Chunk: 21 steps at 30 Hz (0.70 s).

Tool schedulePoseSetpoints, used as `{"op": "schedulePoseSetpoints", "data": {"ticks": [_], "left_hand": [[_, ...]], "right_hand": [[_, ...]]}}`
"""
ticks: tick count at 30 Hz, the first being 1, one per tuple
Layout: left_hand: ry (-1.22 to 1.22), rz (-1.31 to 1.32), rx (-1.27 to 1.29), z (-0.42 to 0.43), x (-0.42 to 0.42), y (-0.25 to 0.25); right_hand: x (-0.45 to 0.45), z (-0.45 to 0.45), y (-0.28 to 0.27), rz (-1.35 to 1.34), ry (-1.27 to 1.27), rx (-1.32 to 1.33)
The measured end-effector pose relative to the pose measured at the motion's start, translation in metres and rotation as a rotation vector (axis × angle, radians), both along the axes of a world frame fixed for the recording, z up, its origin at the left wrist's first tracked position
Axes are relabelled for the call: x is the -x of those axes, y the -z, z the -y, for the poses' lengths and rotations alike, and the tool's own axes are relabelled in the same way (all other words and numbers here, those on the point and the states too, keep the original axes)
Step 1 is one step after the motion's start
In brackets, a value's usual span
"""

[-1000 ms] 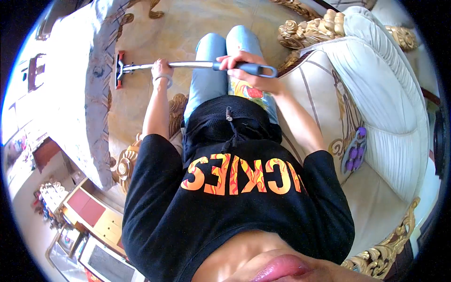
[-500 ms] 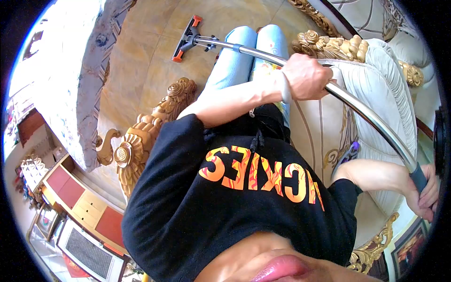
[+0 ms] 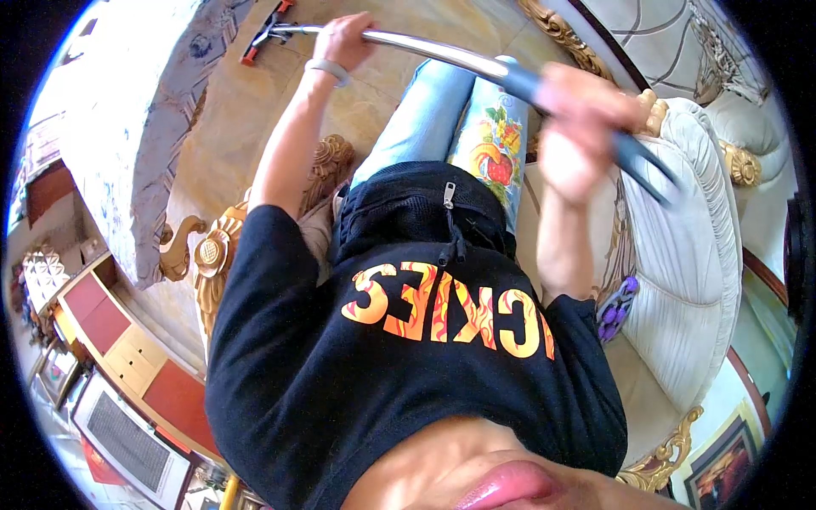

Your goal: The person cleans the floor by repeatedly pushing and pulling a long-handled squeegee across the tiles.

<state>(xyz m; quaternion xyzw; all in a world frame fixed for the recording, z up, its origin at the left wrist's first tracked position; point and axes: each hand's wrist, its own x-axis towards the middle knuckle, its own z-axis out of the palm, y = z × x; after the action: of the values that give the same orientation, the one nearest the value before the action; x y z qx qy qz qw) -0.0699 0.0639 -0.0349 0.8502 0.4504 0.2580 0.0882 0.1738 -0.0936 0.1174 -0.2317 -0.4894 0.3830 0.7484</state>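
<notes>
A mop with a shiny metal pole [image 3: 442, 53] runs across the upper part of the view; the pole looks curved through the wide lens. Its narrow black head with orange ends [image 3: 265, 32] is at the upper left, over the marble-look floor [image 3: 246, 110]. My left hand [image 3: 345, 42], a pale band at the wrist, is closed around the pole close to that head. Blurred by motion, my right hand [image 3: 586, 123] is wrapped round the dark grip [image 3: 639, 160] at the other end. The end of the grip sticks out past it.
Carved gold-coloured furniture [image 3: 217, 255] stands to the left, beside a large white surface [image 3: 110, 127]. A white upholstered seat [image 3: 671, 263] with a purple object [image 3: 618, 310] next to it lies to the right. A red-and-wood cabinet [image 3: 127, 348] stands lower left.
My left hand has moved left and up, to a spot nearer the mop head. My right hand has swung up and left with the grip. The mop head has shifted up and left.
</notes>
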Motion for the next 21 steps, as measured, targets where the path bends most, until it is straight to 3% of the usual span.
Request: {"op": "schedulePoseSetpoints", "data": {"ticks": [2,4,6,8,9,12,15,17,18,20,21], "left_hand": [[-0.097,-0.198,0.052,-0.026,0.043,0.034],[-0.388,-0.5,0.288,-0.027,0.064,0.052],[-0.534,-0.581,0.419,-0.014,0.069,0.063],[-0.552,-0.587,0.31,-0.008,0.071,0.084],[-0.426,-0.558,0.173,-0.003,0.065,0.076],[-0.179,-0.449,0.15,0.017,0.018,0.029],[0.035,-0.28,0.194,0.051,-0.058,-0.025],[0.184,-0.143,0.27,0.073,-0.112,-0.054],[0.286,-0.145,0.298,0.084,-0.136,-0.072],[0.514,0.157,0.262,0.107,-0.178,-0.092],[0.574,0.253,0.257,0.116,-0.197,-0.094]], "right_hand": [[0.018,-0.014,0.057,0.046,-0.276,0.037],[0.044,-0.008,0.096,0.272,-0.293,0.196],[0.051,-0.001,0.121,0.49,-0.345,0.221],[0.046,0.002,0.117,0.49,-0.35,0.213],[0.033,0.004,0.106,0.495,-0.359,0.208],[-0.025,0.011,0.058,0.524,-0.398,0.139],[-0.099,0.041,-0.008,0.564,-0.189,0.23],[-0.169,0.073,-0.04,0.417,0.281,0.109],[-0.186,0.077,-0.071,0.171,0.179,0.068],[-0.218,0.085,-0.133,-0.332,-0.021,-0.066],[-0.239,0.094,-0.153,-0.298,0.075,-0.106]]}}
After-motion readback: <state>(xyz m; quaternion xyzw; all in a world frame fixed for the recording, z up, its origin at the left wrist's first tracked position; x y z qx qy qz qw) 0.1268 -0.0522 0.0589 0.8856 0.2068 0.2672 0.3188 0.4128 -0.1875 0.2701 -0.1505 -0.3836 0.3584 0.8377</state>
